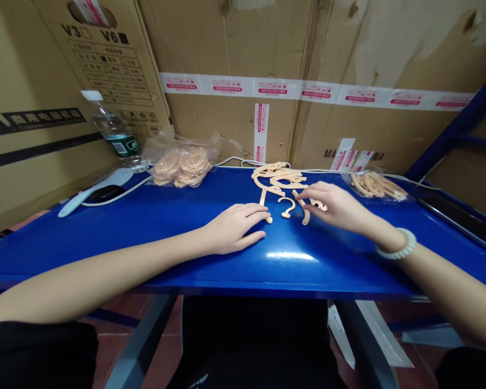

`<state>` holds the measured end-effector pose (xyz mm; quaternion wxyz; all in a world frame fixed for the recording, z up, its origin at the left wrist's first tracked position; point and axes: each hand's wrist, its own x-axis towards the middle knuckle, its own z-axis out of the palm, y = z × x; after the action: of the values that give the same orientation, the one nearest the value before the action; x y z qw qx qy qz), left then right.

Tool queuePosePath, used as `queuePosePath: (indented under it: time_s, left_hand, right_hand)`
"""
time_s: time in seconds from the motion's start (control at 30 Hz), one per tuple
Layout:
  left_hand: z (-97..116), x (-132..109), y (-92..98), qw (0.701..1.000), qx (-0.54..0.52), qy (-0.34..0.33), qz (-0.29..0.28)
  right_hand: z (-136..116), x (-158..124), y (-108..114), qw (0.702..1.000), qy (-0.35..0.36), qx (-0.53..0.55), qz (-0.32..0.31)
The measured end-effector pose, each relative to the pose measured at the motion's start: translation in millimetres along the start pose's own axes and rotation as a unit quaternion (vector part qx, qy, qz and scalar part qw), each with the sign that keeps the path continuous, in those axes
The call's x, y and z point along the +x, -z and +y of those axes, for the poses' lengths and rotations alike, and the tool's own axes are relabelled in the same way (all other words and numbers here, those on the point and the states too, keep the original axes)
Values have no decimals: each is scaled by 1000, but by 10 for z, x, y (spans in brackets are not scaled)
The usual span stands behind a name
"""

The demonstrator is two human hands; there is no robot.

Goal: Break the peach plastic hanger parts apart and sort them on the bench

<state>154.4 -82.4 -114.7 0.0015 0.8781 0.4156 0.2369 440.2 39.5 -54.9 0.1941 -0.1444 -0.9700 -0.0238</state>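
Observation:
My left hand [237, 229] lies low over the blue table with its fingers stretched out. Its fingertips are at a short beige hanger arm [263, 198], partly covered by the fingers. Between the hands lies a small beige hanger hook [287, 207] with a flat foot. My right hand [332, 204] has thumb and fingertips on a curved beige hanger arm [305, 218], which rests on the table. Another beige piece [319, 205] shows under that hand, its shape mostly hidden. Behind the hook is a loose pile of curved beige hanger parts [273, 173].
A clear bag of beige parts [182, 165] sits left, another bag [378, 185] right. A water bottle [119, 138], a light-blue brush-like handle [81, 199] and a dark oval object [107, 193] stand left. A phone [464, 220] lies right. Cardboard boxes [235, 124] wall the back; white cables run along it.

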Motion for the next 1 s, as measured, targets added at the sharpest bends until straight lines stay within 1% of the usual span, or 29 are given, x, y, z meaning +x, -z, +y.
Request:
queuePosePath:
  time_s: [0.07,0.17,0.27,0.37,0.47,0.57,0.7,0.8,0.9,1.0]
  left_hand:
    - [-9,0,0,1000,12,14,-18]
    - [-13,-2,3,999,20,30,-38]
    - [-12,-5,6,998,18,43,-45]
    - [-13,-10,2,998,7,48,-47]
    - [-21,-14,-8,998,-10,46,-36]
    - [-28,-16,-17,998,-8,46,-32]
    - [-13,-15,-7,996,31,52,-60]
    - [22,-14,24,994,53,62,-74]
    - [27,-3,74,994,61,63,-70]
    - [-92,45,130,994,70,53,-60]
  right_hand:
    - [176,-51,130,999,-19,2,-25]
    - [381,-131,245,995,-37,20,-94]
    - [456,-161,235,984,-62,46,-159]
    - [465,-146,175,976,-78,55,-193]
    - [515,-140,142,976,-102,48,-186]
    - [620,-161,142,977,-123,34,-169]
    - [693,-182,163,977,-130,25,-165]
    - [628,-171,191,981,-128,15,-146]
    - [505,-145,215,985,-122,5,-124]
    - [388,-117,221,987,-105,-6,-119]
